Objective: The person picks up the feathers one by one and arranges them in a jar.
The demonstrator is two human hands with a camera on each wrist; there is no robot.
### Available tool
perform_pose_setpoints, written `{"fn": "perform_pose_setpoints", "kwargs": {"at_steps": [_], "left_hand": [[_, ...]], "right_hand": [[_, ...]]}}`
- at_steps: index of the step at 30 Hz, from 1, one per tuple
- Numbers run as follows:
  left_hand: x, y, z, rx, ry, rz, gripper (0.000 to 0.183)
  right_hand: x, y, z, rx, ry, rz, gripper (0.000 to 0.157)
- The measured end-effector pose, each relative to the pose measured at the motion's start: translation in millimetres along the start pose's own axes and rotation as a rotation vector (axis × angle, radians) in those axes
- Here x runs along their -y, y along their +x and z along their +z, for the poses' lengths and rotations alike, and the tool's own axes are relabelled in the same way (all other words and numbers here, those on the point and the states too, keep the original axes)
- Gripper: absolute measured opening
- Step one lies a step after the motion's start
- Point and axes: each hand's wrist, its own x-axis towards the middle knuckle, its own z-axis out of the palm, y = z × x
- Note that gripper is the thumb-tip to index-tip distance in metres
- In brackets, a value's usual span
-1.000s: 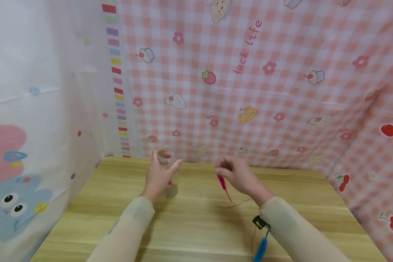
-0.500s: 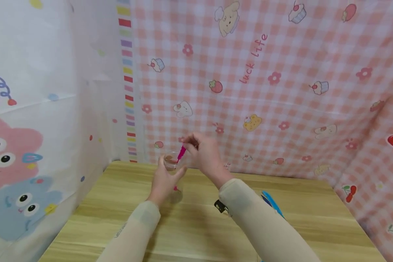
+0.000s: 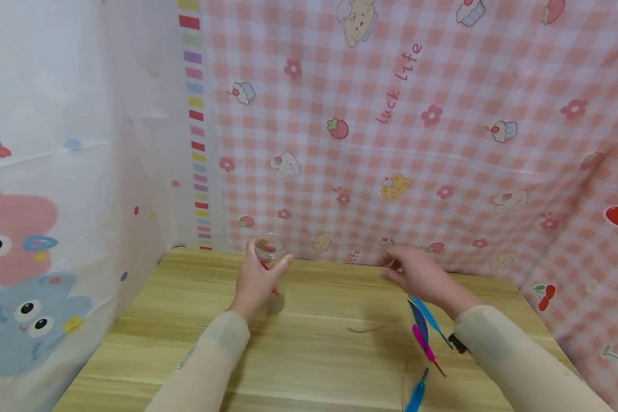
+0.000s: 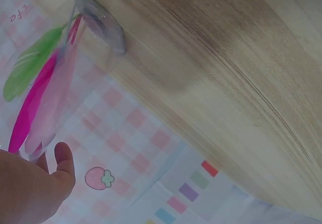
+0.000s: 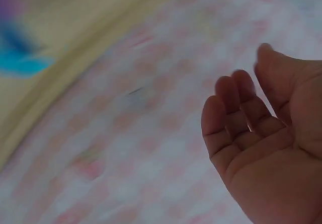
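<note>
My left hand (image 3: 254, 284) grips a clear jar (image 3: 270, 243) near its rim, standing at the left of the table. Through the wall, in the left wrist view, show a green feather (image 4: 31, 65), a magenta feather (image 4: 33, 103) and a pale pink feather (image 4: 52, 93). My right hand (image 3: 419, 276) is in the air over the table's right side, holding nothing, its fingers loosely bent. Below it lie a dark blue feather (image 3: 419, 322), a bright blue feather (image 3: 432, 320) and a magenta feather (image 3: 426, 347).
Another blue feather (image 3: 417, 393) lies nearer the front edge. A small black object (image 3: 457, 343) is by the right sleeve. The wooden table (image 3: 309, 360) ends at a pink checked cloth (image 3: 360, 154) behind, and a white printed cloth (image 3: 118, 189) hangs at the left.
My right hand brought a magenta feather to the jar's mouth, let go of it there, and has moved back right without it. The left hand keeps its hold on the jar.
</note>
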Motion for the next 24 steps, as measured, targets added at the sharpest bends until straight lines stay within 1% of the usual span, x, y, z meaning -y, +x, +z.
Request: {"fn": "perform_pose_setpoints", "kwargs": {"at_steps": [3,5,7,9,11,13,17,21,22,24], "left_hand": [[-1.6,-0.8,0.9,-0.001,-0.001,0.000,0.079],[-1.7,-1.1,1.6,-0.001,-0.004,0.004,0.078],[-1.4,-1.2,2.0,-0.001,0.001,0.006,0.078],[-0.6,-0.9,2.2,-0.002,0.002,0.008,0.078],[0.4,-0.7,2.8,-0.005,0.003,0.005,0.080],[2.0,-0.1,0.8,-0.007,0.014,-0.003,0.083],[3.8,-1.0,-0.3,0.008,0.035,-0.021,0.091],[2.3,-1.9,0.0,0.004,0.037,-0.022,0.088],[1.5,-2.2,0.1,-0.004,0.038,-0.018,0.087],[0.0,-2.4,0.9,-0.021,0.049,-0.008,0.085]], "right_hand": [[-44,-34,-5.1,0.089,-0.062,0.076,0.017],[-67,-54,-5.4,0.158,-0.074,0.149,0.024],[-86,-70,-1.9,0.208,-0.073,0.211,0.031],[-100,-81,5.7,0.245,-0.075,0.262,0.037],[-111,-88,17.6,0.241,-0.083,0.291,0.039],[-117,-87,31.4,0.216,-0.088,0.313,0.038],[-127,-81,54.2,0.185,-0.074,0.395,0.041],[-135,-65,66.2,0.145,-0.047,0.477,0.049],[-138,-60,68.1,0.135,-0.034,0.497,0.048],[-142,-49,70.8,0.111,-0.037,0.507,0.048]]}}
